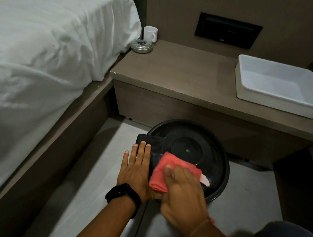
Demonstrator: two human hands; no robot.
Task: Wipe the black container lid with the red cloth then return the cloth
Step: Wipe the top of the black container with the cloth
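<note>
On the lid (200, 143) (round, black), the right hand (183, 196) presses the red cloth (171, 170), fingers blurred, grip unclear; the left hand (136, 166) lies beside it, fingers flat, slightly spread.

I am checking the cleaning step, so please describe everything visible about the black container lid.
The black container lid is round, glossy and looks like plastic, with a raised rim and a circular centre. It lies flat on a container on the floor beside the bedside unit. The left hand steadies its rectangular flap; the right hand presses the red cloth onto it.
</note>
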